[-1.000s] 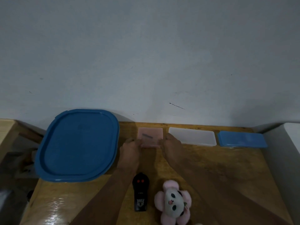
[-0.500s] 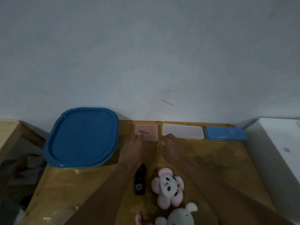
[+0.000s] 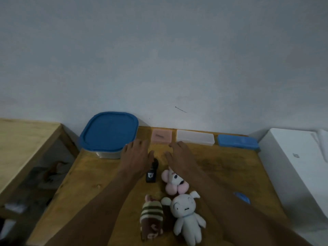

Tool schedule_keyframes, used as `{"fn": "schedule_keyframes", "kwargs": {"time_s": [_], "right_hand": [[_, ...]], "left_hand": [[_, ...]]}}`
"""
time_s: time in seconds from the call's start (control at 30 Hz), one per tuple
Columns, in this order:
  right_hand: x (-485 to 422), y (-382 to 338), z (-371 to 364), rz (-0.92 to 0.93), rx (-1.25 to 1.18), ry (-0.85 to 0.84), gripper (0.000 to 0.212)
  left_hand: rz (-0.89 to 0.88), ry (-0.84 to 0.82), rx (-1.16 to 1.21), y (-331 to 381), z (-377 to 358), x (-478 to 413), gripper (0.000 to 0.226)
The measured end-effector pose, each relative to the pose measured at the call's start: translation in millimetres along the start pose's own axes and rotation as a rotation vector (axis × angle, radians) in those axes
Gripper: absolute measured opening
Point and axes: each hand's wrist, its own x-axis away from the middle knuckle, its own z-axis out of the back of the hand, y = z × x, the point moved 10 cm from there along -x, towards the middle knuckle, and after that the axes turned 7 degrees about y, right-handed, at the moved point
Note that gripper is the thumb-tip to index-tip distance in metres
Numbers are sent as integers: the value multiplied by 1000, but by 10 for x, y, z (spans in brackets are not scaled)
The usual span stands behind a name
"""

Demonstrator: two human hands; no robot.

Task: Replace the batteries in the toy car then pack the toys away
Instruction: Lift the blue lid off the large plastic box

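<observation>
Blue-lidded tub (image 3: pixel 108 132) shut, contents hidden; pink box (image 3: pixel 161 136) beyond hands; left grip (image 3: pixel 136 155), right grip (image 3: pixel 179 154) wide, empty.

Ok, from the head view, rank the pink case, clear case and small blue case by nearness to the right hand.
From the right hand:
1. Pink case, just ahead, slightly left.
2. Clear case, ahead to the right, nearly as close.
3. Small blue case, far right along the wall.

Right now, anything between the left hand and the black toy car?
Nothing visible. The left hand hovers open right beside the black toy car, its thumb side partly covering the car's far end. The pink flower plush lies on the car's other side, out of the way. The right hand is open too.
</observation>
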Motion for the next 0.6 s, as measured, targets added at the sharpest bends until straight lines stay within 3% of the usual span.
{"fn": "schedule_keyframes", "kwargs": {"time_s": [0.3,0.47,0.6], "right_hand": [[293,-610,-226,22,-105,-9,33],[132,-902,-389,18,-99,-25,37],[-132,-974,-584,-30,-120,-24,26]], "left_hand": [[166,49,-42,-583,457,680,40],[206,53,-65,-1039,554,670,45],[232,42,-33,-1407,532,486,46]]}}
